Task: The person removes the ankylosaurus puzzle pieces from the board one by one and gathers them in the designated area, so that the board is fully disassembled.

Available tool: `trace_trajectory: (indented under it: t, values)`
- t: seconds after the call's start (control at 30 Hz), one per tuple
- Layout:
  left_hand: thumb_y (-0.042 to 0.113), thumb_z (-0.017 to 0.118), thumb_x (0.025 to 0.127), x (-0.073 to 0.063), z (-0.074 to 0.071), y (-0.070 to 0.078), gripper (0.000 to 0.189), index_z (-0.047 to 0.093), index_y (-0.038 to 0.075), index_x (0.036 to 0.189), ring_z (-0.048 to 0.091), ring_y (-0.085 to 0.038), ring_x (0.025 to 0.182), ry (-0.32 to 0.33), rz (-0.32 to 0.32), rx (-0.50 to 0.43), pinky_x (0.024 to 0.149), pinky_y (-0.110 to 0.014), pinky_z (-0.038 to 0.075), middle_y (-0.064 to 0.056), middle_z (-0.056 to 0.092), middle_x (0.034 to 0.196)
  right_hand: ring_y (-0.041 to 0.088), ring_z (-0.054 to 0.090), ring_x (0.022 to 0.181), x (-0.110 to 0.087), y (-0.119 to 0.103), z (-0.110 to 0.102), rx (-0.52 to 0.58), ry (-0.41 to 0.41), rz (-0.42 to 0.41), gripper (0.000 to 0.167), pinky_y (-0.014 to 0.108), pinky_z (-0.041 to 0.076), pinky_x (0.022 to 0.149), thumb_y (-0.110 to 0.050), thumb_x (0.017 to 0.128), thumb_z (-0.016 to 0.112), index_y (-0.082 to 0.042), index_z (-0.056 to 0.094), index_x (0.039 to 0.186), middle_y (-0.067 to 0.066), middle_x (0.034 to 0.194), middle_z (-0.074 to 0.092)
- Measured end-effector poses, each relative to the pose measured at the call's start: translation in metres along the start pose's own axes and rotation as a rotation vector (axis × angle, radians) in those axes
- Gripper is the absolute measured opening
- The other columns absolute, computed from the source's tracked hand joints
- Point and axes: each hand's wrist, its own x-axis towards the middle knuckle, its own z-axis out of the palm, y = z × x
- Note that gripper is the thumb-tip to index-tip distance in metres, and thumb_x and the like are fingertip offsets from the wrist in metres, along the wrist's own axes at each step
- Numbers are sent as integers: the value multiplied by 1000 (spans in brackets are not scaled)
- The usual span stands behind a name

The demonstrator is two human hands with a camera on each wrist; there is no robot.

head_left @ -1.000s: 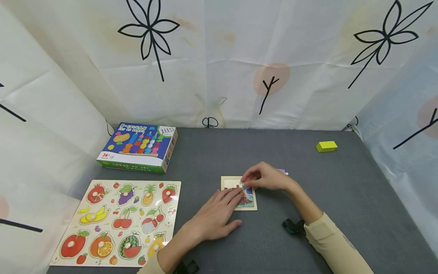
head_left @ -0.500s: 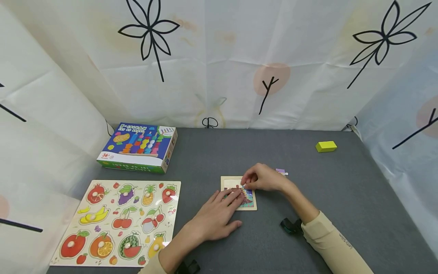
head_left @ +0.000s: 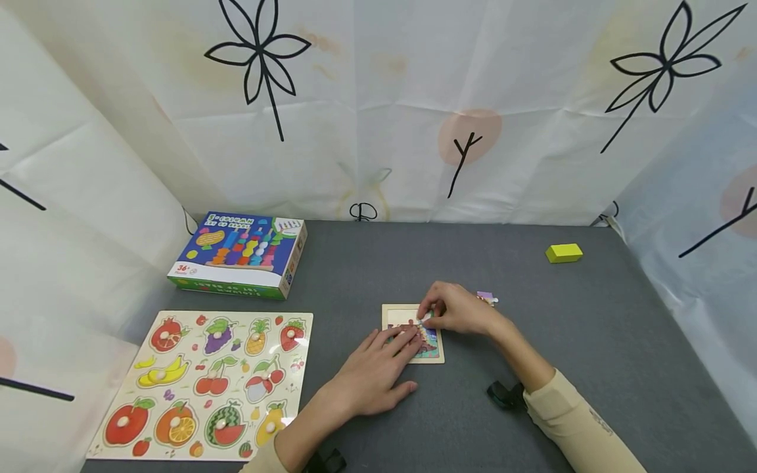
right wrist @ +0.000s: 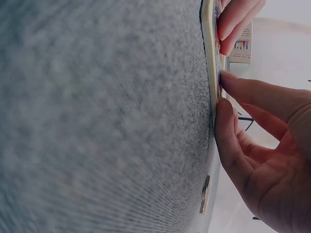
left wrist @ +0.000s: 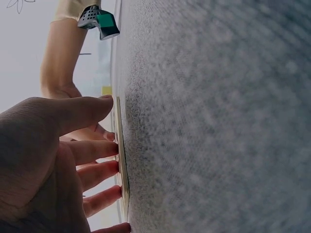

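A small jigsaw puzzle in a pale wooden frame point(head_left: 412, 360) lies on the grey table in the head view. My left hand point(head_left: 378, 374) rests across its lower left part, fingers straight and covering some of the picture. At the puzzle's upper right, my right hand point(head_left: 458, 310) pinches a puzzle piece point(head_left: 426, 316) between thumb and fingers; most of that piece is hidden. In the right wrist view the thumb and a finger of the right hand point(right wrist: 262, 141) meet right at the board. The left wrist view has the left hand's fingertips point(left wrist: 116, 167) touching the board.
A loose purple puzzle piece point(head_left: 486, 297) lies just behind the right hand. To the left are a large fruit peg board point(head_left: 201, 355) and a blue toy box point(head_left: 236, 253). A yellow block point(head_left: 564, 253) sits at the back right, before a white cloth wall point(head_left: 378, 157).
My right hand has shifted slightly left and down at the puzzle, uncovering more of the loose purple piece. The left hand has stayed in place.
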Motion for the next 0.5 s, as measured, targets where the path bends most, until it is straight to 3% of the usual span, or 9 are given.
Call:
trace_trajectory:
  t: [0.23, 0.5]
  values:
    - [46, 65, 107, 0, -1, 1, 71, 40, 20, 169, 36, -25, 164, -16, -3, 0, 131, -60, 37, 3, 34, 179, 6, 66, 80, -1, 4, 0, 65, 42, 22, 14, 21, 55, 71, -3, 93, 83, -6, 77, 106, 9, 103, 76]
    - [47, 65, 107, 0, 0, 0, 72, 39, 21, 170, 36, -25, 164, -16, -3, -6, 131, -60, 36, 3, 33, 180, 8, 66, 84, -5, 7, -6, 65, 63, -20, 18, 24, 57, 75, -4, 93, 83, -5, 81, 111, 8, 102, 80]
